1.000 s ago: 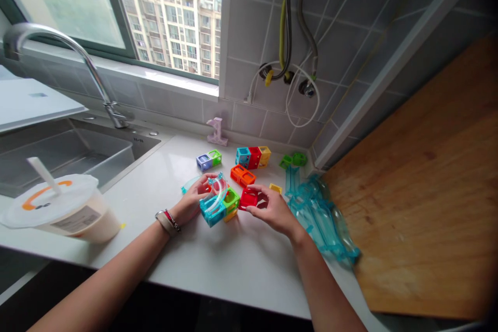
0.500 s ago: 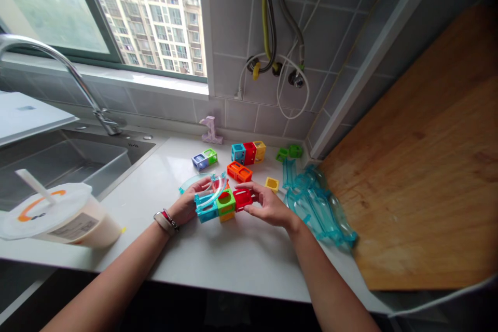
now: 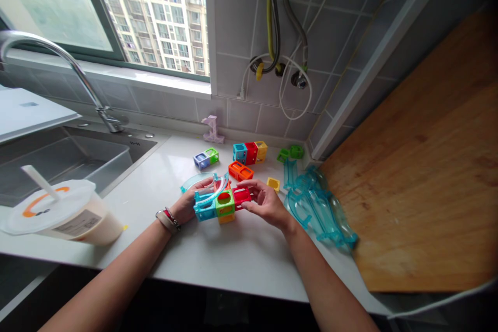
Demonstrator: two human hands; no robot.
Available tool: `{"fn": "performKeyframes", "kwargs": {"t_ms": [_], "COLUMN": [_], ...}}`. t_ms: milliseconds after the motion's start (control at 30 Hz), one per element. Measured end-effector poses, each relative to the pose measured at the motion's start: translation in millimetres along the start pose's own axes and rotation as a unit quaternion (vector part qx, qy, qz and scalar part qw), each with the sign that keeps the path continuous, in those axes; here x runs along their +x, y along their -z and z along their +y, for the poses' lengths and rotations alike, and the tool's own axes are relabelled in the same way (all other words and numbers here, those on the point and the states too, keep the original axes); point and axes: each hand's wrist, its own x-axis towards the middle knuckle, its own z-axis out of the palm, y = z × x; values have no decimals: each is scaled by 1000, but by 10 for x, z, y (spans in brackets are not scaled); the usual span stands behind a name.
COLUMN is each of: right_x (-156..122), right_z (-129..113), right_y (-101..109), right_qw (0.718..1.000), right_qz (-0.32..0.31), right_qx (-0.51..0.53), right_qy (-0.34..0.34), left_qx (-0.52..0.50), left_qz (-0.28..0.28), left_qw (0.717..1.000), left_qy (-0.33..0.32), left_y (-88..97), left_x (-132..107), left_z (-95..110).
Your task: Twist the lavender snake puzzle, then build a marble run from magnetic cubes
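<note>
My left hand (image 3: 189, 203) is closed on the left side of a small toy block structure, its fingertips partly hidden behind it. The structure joins a blue block (image 3: 205, 211), a green block (image 3: 224, 202) in the middle and a yellow block (image 3: 226, 217) underneath, with more red at the back. A see-through curved track piece (image 3: 220, 190) lies across its top left. At the right end is a red block (image 3: 241, 197), held between the thumb and fingers of my right hand (image 3: 266, 202); it sits against the green block.
Behind my hands are a purple-and-green block pair (image 3: 206, 158), a blue-red-yellow row (image 3: 250, 152), an orange block (image 3: 240, 170) and a yellow piece (image 3: 273, 184). Teal track pieces (image 3: 317, 207) lie right, beside a wooden board (image 3: 420, 166). A lidded drink cup (image 3: 93, 218) stands left, near the sink (image 3: 143, 148).
The red block has tilted slightly and now lines up straighter with the green block. Both hands keep their hold; the view has shifted a little.
</note>
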Motion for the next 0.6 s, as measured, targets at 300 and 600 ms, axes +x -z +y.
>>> {"fn": "performKeyframes", "kwargs": {"t_ms": [300, 600], "right_x": [0, -8], "right_z": [36, 62], "right_y": [15, 53], "right_qw": [996, 989], "right_qz": [9, 16], "right_qx": [-79, -137], "right_qy": [38, 61], "left_qx": [-8, -23], "left_qz": [19, 29], "left_qw": [1000, 999], "left_qy": [12, 12], "left_y": [8, -48], "left_x": [-5, -36], "left_z": [10, 37]}}
